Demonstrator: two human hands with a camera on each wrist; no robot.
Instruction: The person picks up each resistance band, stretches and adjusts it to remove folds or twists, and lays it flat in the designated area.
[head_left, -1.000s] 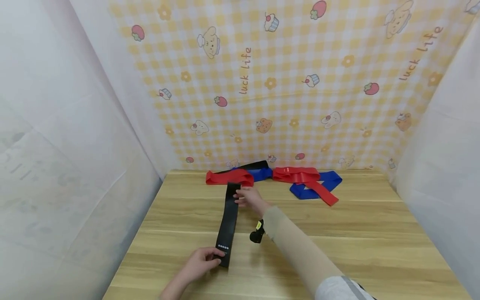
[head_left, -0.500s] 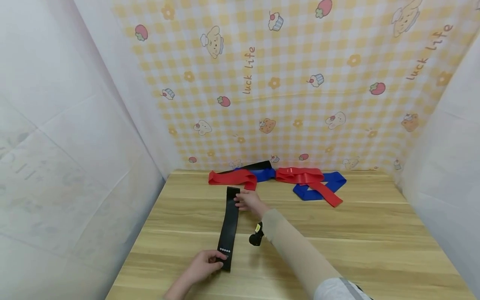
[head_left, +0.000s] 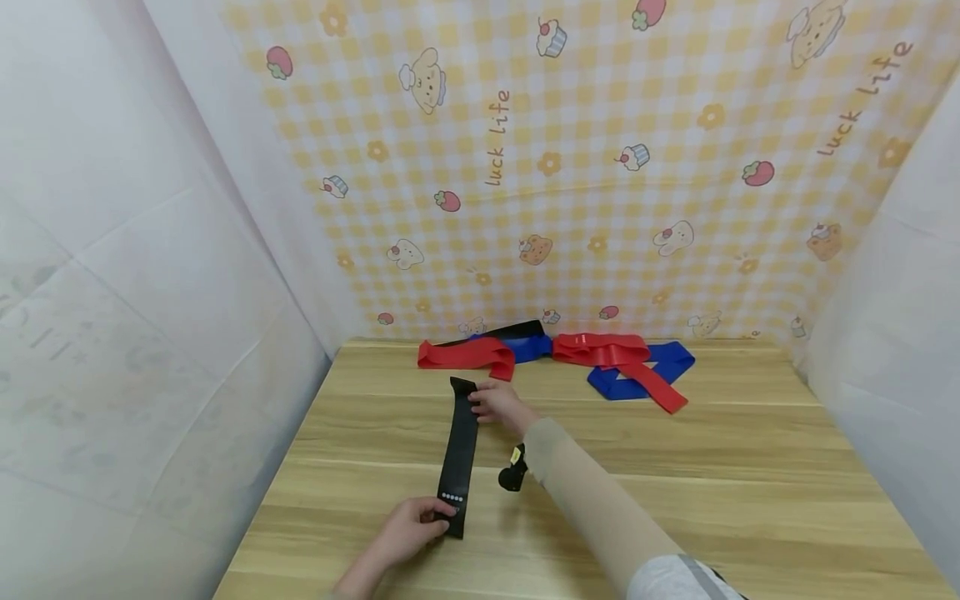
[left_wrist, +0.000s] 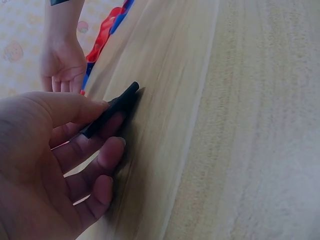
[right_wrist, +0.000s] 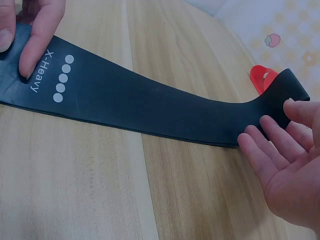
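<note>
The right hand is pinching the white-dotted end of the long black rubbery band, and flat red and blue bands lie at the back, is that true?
Not quite: the left hand pinches the white-dotted end of the long black rubbery band, as the head view shows. Flat red bands and flat blue bands do lie at the back.

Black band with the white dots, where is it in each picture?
Head: the black band is low, just left of centre.
Left wrist: left of centre, looking thin.
Right wrist: stretching from the left edge towards the right.
Shared landmark: the left hand, touching it in all three.
</note>
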